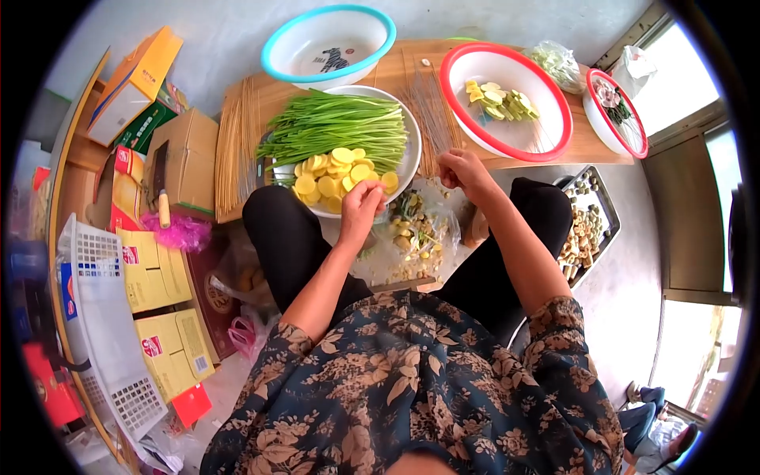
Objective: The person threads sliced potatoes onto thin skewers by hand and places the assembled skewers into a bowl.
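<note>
My left hand [362, 210] is closed in a pinch at the right rim of a large white bowl [413, 131], with a round yellow potato slice [389, 181] at its fingertips. More potato slices [324, 178] are heaped in the near side of that bowl, beside long green chives [340, 123]. Level with it to the right, my right hand [467, 174] has its fingers curled together at the table's near edge. Whatever it grips is too thin or hidden to make out. Just beyond it lie thin skewers [431, 111] on the wooden table.
A red-rimmed basin [507, 146] holds skewered slices. Behind stands a blue-rimmed basin [328, 47]; bamboo sticks [236, 146] lie at left. Between my knees is a bag of scraps [419, 229]. A tray of pieces [584, 229] sits right; boxes [162, 277] and a knife [162, 194] are left.
</note>
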`<state>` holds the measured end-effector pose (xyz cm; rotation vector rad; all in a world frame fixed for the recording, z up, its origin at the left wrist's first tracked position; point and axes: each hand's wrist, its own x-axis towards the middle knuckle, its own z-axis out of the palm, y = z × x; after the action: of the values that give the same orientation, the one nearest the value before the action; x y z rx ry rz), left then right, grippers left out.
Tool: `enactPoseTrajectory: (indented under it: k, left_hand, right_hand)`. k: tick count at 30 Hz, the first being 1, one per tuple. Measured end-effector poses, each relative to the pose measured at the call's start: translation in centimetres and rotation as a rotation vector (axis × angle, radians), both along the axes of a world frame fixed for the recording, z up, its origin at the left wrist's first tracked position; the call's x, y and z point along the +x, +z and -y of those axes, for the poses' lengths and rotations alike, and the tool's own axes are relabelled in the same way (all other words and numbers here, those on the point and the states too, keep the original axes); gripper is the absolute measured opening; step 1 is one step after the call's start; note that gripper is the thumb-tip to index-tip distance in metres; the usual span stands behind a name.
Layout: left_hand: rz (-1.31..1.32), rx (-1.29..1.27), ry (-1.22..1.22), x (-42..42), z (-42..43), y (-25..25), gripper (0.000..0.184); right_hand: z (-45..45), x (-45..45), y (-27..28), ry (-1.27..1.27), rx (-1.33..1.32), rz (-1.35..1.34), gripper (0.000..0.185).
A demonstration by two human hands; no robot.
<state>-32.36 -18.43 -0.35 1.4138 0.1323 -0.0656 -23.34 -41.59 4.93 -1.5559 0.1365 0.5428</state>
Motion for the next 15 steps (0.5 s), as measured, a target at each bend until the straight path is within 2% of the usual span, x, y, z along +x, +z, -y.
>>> enactPoseTrajectory:
  k: [5,9,13,15]
  left_hand:
    - [-0.040,-0.176,-0.037,1.8,2.3,3.0,0.022]
    - [-0.108,-0.392,-0.090,2.0,2.9,3.8,0.025]
    - [-0.150,-0.418,-0.094,1.2,2.7,3.2,0.020]
    - [-0.134,-0.296,-0.153,0.4,2.5,3.1,0.018]
  right_hand:
    - [-2.3,-4.7,1.8,0.079,0.034,0.120,0.017]
    - [-4.3,-9.0,2.3,0.179,0.044,0.082,0.011]
    - [-4.1,-10.3,1.2,0.229,0.056,0.080,0.014]
    - [-4.2,-9.9,1.1,0.090,-0.110,0.212,0.017]
